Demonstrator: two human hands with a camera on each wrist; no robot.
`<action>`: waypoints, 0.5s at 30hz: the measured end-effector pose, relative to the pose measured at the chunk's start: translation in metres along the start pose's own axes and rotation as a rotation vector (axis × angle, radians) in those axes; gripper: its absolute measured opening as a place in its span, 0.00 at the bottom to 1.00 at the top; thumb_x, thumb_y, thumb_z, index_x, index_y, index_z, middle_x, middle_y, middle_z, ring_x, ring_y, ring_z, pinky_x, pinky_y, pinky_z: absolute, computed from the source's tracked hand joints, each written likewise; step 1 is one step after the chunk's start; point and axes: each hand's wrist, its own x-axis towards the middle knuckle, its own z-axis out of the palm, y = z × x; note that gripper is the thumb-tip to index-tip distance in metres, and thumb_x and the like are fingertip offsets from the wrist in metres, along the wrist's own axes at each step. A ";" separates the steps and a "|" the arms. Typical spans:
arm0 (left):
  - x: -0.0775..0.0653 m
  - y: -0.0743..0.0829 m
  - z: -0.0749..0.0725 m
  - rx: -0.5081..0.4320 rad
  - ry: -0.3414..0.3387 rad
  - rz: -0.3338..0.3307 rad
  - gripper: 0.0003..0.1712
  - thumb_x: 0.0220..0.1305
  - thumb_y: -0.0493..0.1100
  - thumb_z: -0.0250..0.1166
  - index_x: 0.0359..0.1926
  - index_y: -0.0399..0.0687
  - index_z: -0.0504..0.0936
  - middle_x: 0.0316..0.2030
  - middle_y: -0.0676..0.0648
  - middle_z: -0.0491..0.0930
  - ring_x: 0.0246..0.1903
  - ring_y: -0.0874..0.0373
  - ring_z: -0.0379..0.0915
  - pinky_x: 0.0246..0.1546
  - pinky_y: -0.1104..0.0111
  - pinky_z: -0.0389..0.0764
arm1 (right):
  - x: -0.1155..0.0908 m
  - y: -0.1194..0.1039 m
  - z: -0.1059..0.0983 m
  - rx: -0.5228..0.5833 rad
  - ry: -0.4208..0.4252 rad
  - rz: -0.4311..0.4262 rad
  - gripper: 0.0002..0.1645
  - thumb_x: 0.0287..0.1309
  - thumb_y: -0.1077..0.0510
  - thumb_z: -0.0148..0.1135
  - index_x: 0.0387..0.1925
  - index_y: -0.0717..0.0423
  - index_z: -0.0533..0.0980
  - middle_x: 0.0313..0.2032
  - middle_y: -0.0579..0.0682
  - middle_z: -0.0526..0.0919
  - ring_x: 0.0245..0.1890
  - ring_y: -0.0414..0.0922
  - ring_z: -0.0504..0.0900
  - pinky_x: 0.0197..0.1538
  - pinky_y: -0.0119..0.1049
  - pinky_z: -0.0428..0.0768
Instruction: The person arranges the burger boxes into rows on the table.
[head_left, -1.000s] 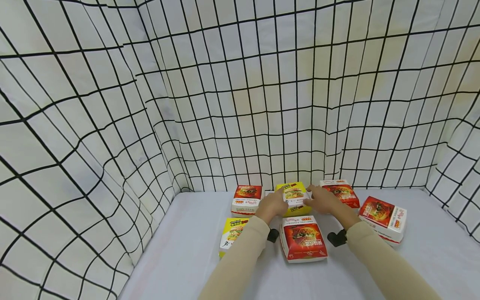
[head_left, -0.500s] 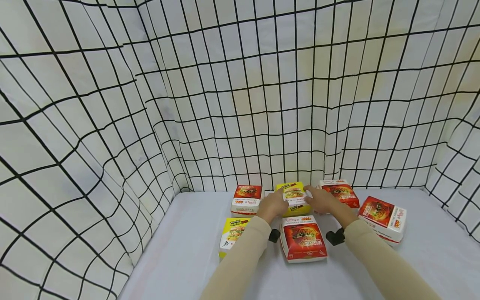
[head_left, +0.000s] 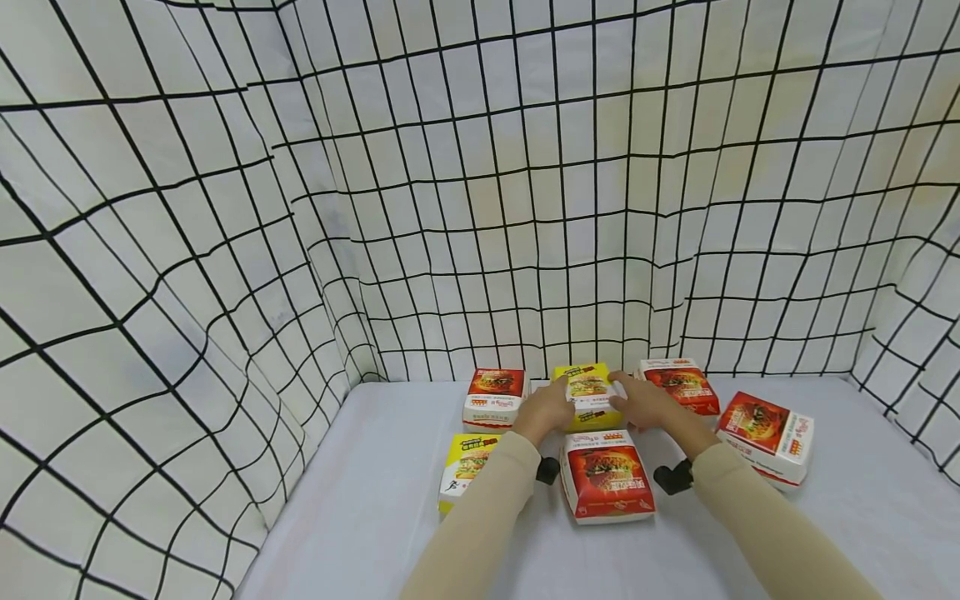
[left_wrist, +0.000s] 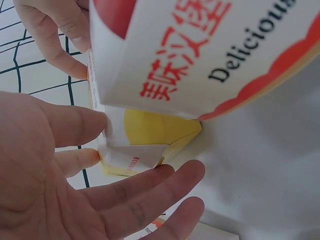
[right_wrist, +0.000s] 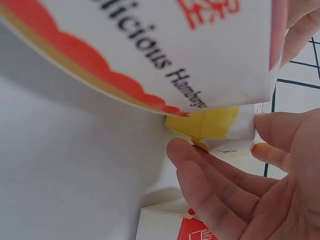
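Observation:
A yellow-and-white burger box point(head_left: 588, 398) lies in the back row, between my two hands. My left hand point(head_left: 546, 410) grips its left side, thumb and index finger at the edge, the other fingers reaching along the side in the left wrist view. Around the right side my right hand point(head_left: 647, 402) holds the same yellow box point(right_wrist: 220, 120) in a matching way. Just in front of it sits a red burger box point(head_left: 606, 479), between the forearms. Its white side wall point(left_wrist: 165, 65), printed "Delicious", fills the top of the left wrist view and hides part of the yellow box.
Red boxes flank the hands at the back left point(head_left: 495, 398) and back right point(head_left: 681, 387). Another red box point(head_left: 767, 437) stands farther right. A second yellow box point(head_left: 467, 468) is partly behind the left sleeve. White walls with black netting point(head_left: 495, 208) rise behind the white table point(head_left: 360, 500).
Both hands stay at the yellow box's sides, with only slight shifts of the right fingers. The boxes keep their places.

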 end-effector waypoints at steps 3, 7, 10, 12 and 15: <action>-0.001 0.000 -0.001 -0.006 0.000 0.004 0.32 0.69 0.48 0.54 0.72 0.58 0.59 0.63 0.46 0.73 0.52 0.52 0.73 0.54 0.54 0.72 | 0.000 0.001 0.001 0.006 0.002 -0.006 0.36 0.67 0.48 0.54 0.71 0.51 0.55 0.37 0.55 0.81 0.25 0.45 0.78 0.29 0.36 0.77; -0.002 0.000 -0.001 -0.017 0.001 0.011 0.32 0.68 0.47 0.54 0.72 0.58 0.59 0.62 0.46 0.74 0.47 0.52 0.72 0.51 0.55 0.72 | 0.000 0.002 0.002 0.013 0.003 -0.012 0.36 0.67 0.48 0.54 0.71 0.51 0.55 0.36 0.55 0.81 0.25 0.45 0.79 0.29 0.36 0.78; -0.003 0.000 -0.002 -0.026 0.006 0.015 0.33 0.68 0.46 0.54 0.72 0.59 0.60 0.61 0.46 0.75 0.48 0.52 0.73 0.53 0.54 0.72 | 0.000 0.003 0.002 0.019 0.002 -0.010 0.36 0.67 0.47 0.55 0.71 0.51 0.55 0.37 0.55 0.81 0.26 0.46 0.79 0.29 0.36 0.78; -0.004 0.001 -0.002 -0.032 0.005 0.017 0.33 0.67 0.46 0.55 0.72 0.59 0.60 0.60 0.46 0.75 0.47 0.52 0.73 0.51 0.55 0.72 | -0.001 0.003 0.003 0.019 0.002 -0.007 0.37 0.67 0.47 0.55 0.71 0.51 0.55 0.37 0.54 0.81 0.27 0.46 0.79 0.30 0.36 0.78; -0.005 0.001 -0.003 -0.033 0.001 0.014 0.33 0.67 0.45 0.55 0.72 0.59 0.60 0.60 0.46 0.76 0.45 0.51 0.72 0.45 0.58 0.71 | -0.002 0.003 0.003 0.012 0.002 -0.003 0.37 0.66 0.47 0.55 0.71 0.50 0.55 0.34 0.53 0.81 0.27 0.46 0.79 0.30 0.36 0.78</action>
